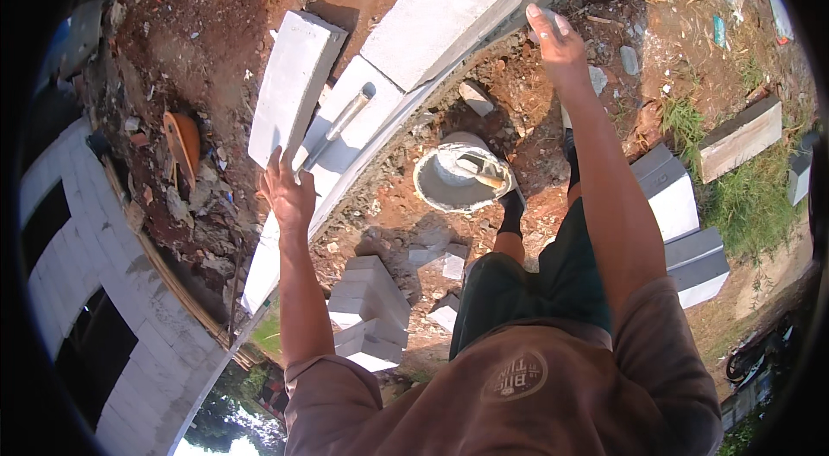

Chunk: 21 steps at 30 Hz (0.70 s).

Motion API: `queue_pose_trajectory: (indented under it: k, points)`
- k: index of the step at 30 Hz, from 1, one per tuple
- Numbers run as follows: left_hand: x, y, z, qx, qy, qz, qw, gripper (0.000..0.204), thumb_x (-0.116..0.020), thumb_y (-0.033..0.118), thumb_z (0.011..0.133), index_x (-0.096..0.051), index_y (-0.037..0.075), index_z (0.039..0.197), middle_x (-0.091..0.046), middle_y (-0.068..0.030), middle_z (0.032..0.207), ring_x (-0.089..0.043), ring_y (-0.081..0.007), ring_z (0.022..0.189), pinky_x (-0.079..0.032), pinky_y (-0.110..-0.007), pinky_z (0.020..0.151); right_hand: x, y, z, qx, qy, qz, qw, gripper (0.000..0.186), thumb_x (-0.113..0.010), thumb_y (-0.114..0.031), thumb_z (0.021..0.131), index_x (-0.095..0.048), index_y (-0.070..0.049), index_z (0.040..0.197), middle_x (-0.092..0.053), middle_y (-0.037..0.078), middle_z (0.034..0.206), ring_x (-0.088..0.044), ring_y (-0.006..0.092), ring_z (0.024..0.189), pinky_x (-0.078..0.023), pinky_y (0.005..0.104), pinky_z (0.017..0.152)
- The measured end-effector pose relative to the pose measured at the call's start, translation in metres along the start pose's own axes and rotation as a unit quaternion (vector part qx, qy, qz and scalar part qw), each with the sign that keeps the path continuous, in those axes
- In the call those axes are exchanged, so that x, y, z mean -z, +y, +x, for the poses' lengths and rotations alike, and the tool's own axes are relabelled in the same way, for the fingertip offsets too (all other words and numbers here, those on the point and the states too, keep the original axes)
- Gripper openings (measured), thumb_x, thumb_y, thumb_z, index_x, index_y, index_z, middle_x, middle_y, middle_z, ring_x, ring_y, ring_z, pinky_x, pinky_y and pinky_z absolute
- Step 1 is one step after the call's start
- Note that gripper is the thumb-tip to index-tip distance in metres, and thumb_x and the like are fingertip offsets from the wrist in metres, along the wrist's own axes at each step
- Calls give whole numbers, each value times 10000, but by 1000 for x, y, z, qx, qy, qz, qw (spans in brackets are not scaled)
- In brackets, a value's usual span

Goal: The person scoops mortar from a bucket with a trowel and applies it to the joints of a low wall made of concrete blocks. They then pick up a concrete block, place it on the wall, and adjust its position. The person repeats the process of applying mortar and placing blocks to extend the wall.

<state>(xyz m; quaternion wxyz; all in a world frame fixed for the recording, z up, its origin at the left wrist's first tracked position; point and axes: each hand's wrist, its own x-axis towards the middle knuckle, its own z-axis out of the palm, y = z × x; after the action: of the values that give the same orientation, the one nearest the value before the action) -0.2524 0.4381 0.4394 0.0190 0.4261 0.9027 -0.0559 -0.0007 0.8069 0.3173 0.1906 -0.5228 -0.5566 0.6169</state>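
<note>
My left hand [289, 195] has its fingers spread at the near end of a loose white block [298, 80], which leans beside the wall. Whether the fingertips press on that block, I cannot tell. Next to this hand a grey metal tube [341, 123] lies along the top of the low white block wall [358, 158]. My right hand [560, 46] is out past the far end of a large white block [449, 7] set on the wall. Its fingers are apart, some bent, with pale dust on the tips, and nothing shows in it.
A mortar bucket [445, 193] with a tool in it stands by my feet. Loose blocks [367, 296] lie near left, more blocks [669, 188] to the right. An orange curved object [181, 145] sits on rubble beyond the wall. A block building [121, 300] stands left.
</note>
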Motion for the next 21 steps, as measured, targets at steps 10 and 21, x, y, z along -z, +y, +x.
queue_pose_trajectory:
  k: [10,21]
  points:
    - [-6,-21,7,-76,-128,37,988,416,-651,209,704,-514,55,1066,-555,-117,988,-560,-298,952,-377,-447,925,-9,76,-218,-144,-209,-35,967,465,-559,-377,903,-577,36,1114,-641,147,948,-602,202,889,-463,326,786]
    - [108,69,14,-328,-68,-51,941,363,-687,124,674,-543,56,1001,-530,-75,827,-594,-212,730,-509,-325,587,-78,-124,-186,440,-283,-405,750,536,-627,-324,813,-485,-33,1241,-568,192,1066,-532,343,1066,-365,436,974]
